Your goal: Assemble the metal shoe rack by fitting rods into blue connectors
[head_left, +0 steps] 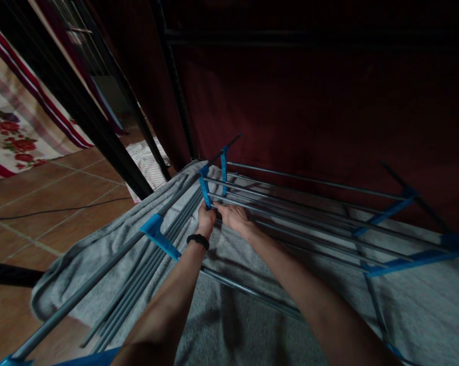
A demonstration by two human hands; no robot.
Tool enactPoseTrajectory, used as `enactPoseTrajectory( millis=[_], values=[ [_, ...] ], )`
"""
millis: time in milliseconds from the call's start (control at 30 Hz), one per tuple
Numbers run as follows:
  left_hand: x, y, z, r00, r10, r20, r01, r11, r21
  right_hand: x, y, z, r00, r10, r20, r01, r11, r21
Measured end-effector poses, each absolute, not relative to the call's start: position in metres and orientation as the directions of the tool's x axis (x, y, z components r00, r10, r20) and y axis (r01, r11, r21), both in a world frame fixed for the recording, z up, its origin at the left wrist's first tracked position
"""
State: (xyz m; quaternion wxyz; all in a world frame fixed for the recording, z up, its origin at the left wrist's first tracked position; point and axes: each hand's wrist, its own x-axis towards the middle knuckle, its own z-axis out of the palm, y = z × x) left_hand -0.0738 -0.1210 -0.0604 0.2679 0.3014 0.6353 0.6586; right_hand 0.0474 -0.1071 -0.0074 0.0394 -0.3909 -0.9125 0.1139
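Observation:
A partly built rack of grey metal rods (pixel 290 198) and blue plastic brackets lies on a grey blanket. My left hand (pixel 206 219), with a black band on the wrist, is closed around the lower end of a blue bracket (pixel 204 188). Right beside it, my right hand (pixel 232 216) has its fingers pinched at the end of a grey rod by that bracket. The exact contact under the fingers is hidden. Another blue bracket (pixel 224 170) stands just behind, and a third blue bracket (pixel 159 236) sits on the long side pole (pixel 95 277) to the left.
Several loose grey rods (pixel 149 274) lie on the grey blanket (pixel 73 274) left of my arms. Blue end brackets (pixel 416 262) hold the rods' far ends at right. A dark post (pixel 111 142) and a dark red panel (pixel 309 112) border the blanket. A cable (pixel 61 211) crosses the tiled floor.

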Motion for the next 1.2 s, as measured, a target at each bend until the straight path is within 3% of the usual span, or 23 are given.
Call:
enactPoseTrajectory(
  millis=[500,700,1200],
  values=[
    [-0.08,-0.118,-0.073,-0.674,0.73,0.111,0.11,-0.049,0.993,0.048,-0.108,-0.012,-0.704,0.71,0.03,0.69,0.693,-0.21],
    [-0.081,-0.117,-0.075,-0.68,0.727,0.095,0.09,-0.046,0.995,0.049,-0.111,-0.005,-0.712,0.702,-0.028,0.69,0.691,-0.216],
    [-0.082,-0.122,-0.073,-0.644,0.752,0.141,0.251,0.033,0.968,0.044,-0.104,-0.008,-0.707,0.707,-0.003,0.677,0.676,-0.29]
  ],
)
